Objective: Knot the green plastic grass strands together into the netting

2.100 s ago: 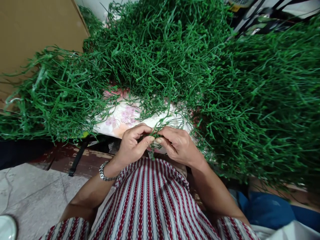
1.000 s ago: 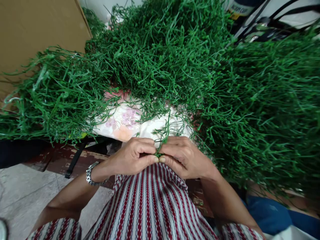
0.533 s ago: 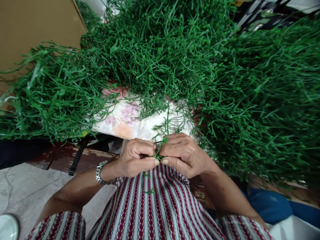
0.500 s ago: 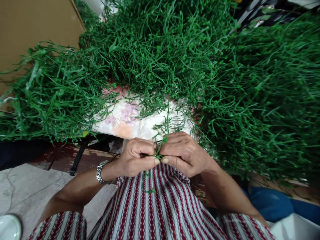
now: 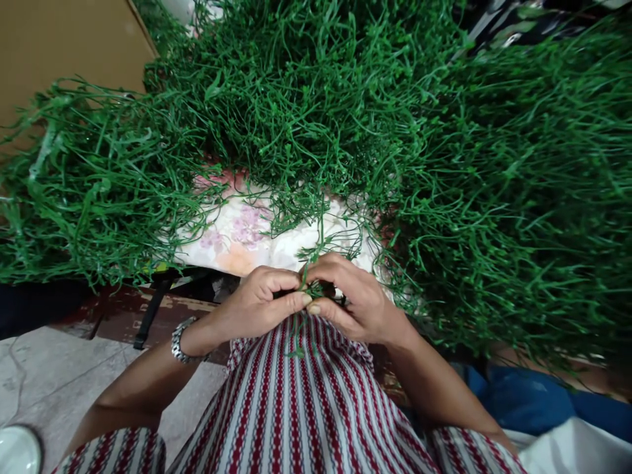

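Both of my hands meet in front of my striped top, pinching a thin green plant stem (image 5: 305,273). My left hand (image 5: 269,299), with a metal watch on the wrist, grips it between thumb and forefinger. On the other side, my right hand (image 5: 353,299) has its thumb and bent fingers closed on the same stem, its tip touching the left thumb. Part of the stem sticks up past the fingers, and thin leafy ends hang below over the top. A large heap of similar green stems (image 5: 306,99) lies just beyond; whether they are real or plastic I cannot tell.
A floral cloth (image 5: 247,230) shows under the heap's near edge. More stems (image 5: 518,197) spread on the right, others (image 5: 93,191) on the left. A brown cardboard panel (image 5: 64,46) stands at the back left. A round white object (image 5: 18,451) sits on the floor.
Both hands have shifted slightly left and up with the stem. My right fingers have arched, leaving a wider gap above the thumb.
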Motion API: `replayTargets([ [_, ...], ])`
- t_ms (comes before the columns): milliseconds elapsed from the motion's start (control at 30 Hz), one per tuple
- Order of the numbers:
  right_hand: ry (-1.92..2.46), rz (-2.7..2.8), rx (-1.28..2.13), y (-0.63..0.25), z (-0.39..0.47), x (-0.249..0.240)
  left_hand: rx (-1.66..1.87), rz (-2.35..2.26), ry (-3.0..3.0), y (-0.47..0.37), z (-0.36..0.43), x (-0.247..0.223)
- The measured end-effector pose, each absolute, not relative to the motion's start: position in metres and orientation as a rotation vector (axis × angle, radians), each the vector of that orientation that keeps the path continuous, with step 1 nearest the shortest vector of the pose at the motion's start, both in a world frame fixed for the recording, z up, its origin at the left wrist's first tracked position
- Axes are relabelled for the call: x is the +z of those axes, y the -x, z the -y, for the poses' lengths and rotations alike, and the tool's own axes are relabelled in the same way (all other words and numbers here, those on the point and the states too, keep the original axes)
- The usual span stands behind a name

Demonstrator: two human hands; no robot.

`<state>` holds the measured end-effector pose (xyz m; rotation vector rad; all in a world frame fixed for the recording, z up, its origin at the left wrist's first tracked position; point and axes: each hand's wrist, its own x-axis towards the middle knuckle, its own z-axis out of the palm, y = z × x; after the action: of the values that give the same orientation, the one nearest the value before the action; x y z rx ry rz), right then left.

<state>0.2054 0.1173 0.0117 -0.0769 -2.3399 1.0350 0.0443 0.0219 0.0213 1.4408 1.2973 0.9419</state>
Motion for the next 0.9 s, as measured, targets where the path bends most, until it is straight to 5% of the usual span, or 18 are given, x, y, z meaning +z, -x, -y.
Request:
replayTargets([
  [267,0.255,2.555,0.952,-0.211,-0.110,0.009,0.825,-1.437,-1.643,-0.042,-0.019,0.021],
  [533,-0.190,2.483,1.173,-0.211,-0.113,0.021,0.960,-1.014,-1.895,-0.042,-0.018,0.022],
  [900,-0.206,2.415,1.262,-0.212,-0.114,0.020,1.066,-1.049,-1.738,-0.052,-0.009,0.018],
])
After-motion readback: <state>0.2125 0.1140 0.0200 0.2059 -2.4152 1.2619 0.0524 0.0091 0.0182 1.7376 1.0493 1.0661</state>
